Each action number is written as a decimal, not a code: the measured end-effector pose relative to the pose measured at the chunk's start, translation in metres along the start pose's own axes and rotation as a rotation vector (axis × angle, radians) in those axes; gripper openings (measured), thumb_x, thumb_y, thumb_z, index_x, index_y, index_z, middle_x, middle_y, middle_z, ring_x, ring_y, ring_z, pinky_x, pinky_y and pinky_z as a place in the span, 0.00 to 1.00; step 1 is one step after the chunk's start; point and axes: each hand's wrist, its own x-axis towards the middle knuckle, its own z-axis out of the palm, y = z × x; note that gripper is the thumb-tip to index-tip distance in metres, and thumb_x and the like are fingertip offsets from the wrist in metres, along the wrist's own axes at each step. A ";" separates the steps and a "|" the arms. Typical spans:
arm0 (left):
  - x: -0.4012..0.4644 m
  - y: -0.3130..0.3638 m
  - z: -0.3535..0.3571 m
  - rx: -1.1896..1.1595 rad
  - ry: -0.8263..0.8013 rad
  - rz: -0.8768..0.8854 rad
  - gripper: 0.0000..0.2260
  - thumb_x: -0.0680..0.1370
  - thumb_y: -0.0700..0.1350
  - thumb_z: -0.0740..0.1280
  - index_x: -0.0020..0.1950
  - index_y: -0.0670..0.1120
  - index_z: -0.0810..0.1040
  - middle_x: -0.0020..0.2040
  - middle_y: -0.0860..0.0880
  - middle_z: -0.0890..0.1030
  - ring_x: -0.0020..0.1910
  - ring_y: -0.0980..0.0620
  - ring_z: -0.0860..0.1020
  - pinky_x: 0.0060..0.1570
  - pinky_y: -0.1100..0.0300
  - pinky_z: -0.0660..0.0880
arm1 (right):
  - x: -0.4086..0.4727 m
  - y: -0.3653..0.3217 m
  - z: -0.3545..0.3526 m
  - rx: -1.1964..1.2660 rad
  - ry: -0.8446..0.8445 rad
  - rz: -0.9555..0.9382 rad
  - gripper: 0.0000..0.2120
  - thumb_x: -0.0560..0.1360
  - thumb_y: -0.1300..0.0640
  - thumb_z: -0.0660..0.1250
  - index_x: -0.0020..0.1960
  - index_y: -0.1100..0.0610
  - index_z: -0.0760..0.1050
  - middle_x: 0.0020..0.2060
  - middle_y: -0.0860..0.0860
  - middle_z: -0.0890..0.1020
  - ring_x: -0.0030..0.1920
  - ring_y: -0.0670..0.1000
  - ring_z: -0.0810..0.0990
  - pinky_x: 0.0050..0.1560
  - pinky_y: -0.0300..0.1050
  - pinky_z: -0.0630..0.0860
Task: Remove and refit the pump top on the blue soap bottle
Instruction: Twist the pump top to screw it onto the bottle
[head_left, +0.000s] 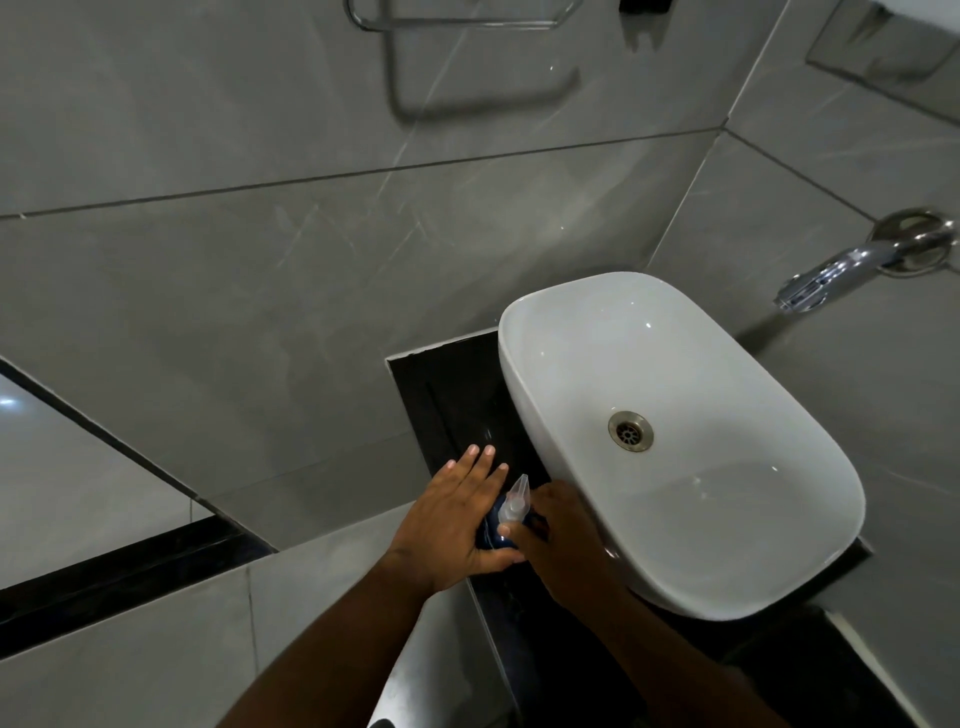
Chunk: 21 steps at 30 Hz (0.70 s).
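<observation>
Head view, blue soap bottle (493, 535) between hands, seemingly touching

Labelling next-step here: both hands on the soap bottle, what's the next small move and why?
Probably twist the pump top with the right hand while the left hand steadies the bottle. The top looks still seated, the left palm braces the bottle's side, and the right fingers sit by the collar.

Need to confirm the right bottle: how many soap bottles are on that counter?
1. The blue soap bottle with a clear pump top stands on the black counter, left of the white basin, between both hands.
</observation>
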 end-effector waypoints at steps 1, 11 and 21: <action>-0.001 0.001 0.001 0.000 0.001 -0.007 0.45 0.73 0.77 0.50 0.80 0.49 0.49 0.79 0.50 0.43 0.76 0.56 0.34 0.75 0.54 0.38 | -0.002 -0.002 -0.003 0.003 0.004 0.001 0.15 0.68 0.52 0.74 0.50 0.56 0.77 0.42 0.44 0.77 0.44 0.41 0.77 0.43 0.30 0.73; 0.000 0.002 0.004 -0.023 0.001 -0.039 0.44 0.73 0.77 0.54 0.80 0.52 0.48 0.79 0.50 0.43 0.77 0.55 0.35 0.75 0.52 0.40 | 0.012 -0.025 -0.022 -0.225 0.021 -0.111 0.09 0.72 0.52 0.68 0.44 0.59 0.78 0.42 0.55 0.80 0.41 0.49 0.74 0.43 0.40 0.72; -0.001 0.001 0.006 -0.051 0.030 -0.044 0.43 0.73 0.76 0.57 0.80 0.53 0.49 0.81 0.49 0.46 0.78 0.54 0.37 0.74 0.53 0.38 | 0.012 -0.021 -0.033 -0.199 -0.238 -0.187 0.14 0.74 0.61 0.64 0.60 0.56 0.75 0.57 0.54 0.78 0.54 0.49 0.76 0.59 0.42 0.73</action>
